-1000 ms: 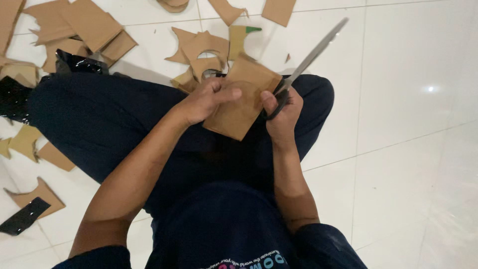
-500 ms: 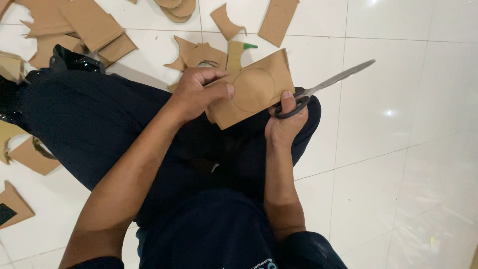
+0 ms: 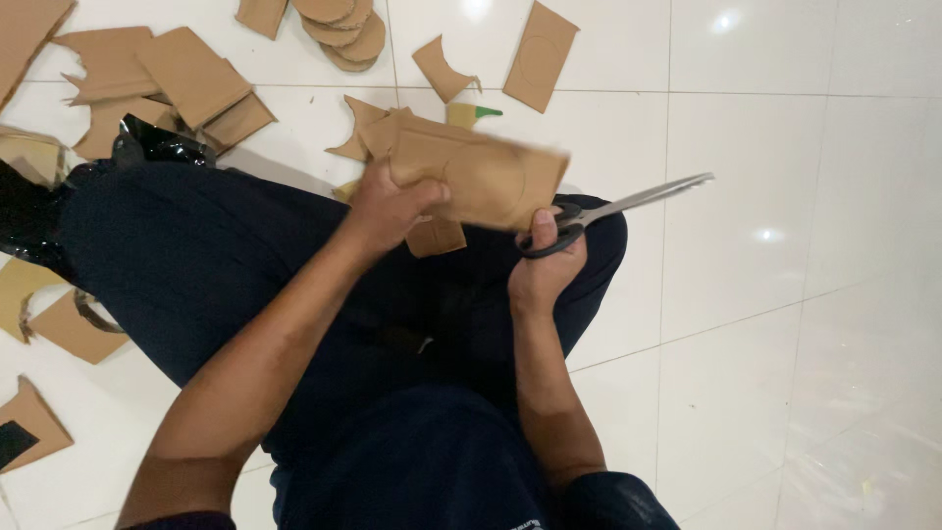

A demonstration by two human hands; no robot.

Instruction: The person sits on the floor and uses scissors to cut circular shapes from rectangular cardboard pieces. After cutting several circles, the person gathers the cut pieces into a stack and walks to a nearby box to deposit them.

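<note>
My left hand (image 3: pixel 388 208) grips the left end of a brown cardboard piece (image 3: pixel 486 177) with a circle drawn on it, held flat above my lap. My right hand (image 3: pixel 543 263) holds black-handled scissors (image 3: pixel 613 208) by the loops, the closed silver blades pointing right, away from the cardboard. The right thumb touches the cardboard's lower right edge. A smaller cardboard scrap (image 3: pixel 437 237) lies on my dark trousers just under the held piece.
I sit cross-legged on white glossy floor tiles (image 3: pixel 785 294). Cardboard offcuts (image 3: pixel 177 83), a stack of cut round discs (image 3: pixel 343 25), and a rectangular piece (image 3: pixel 540 54) lie scattered ahead and to the left. A black plastic bag (image 3: pixel 147 142) sits by my left knee.
The cardboard piece has been turned and lifted so it lies more level. The scissors have swung from pointing up-right to pointing nearly flat rightward.
</note>
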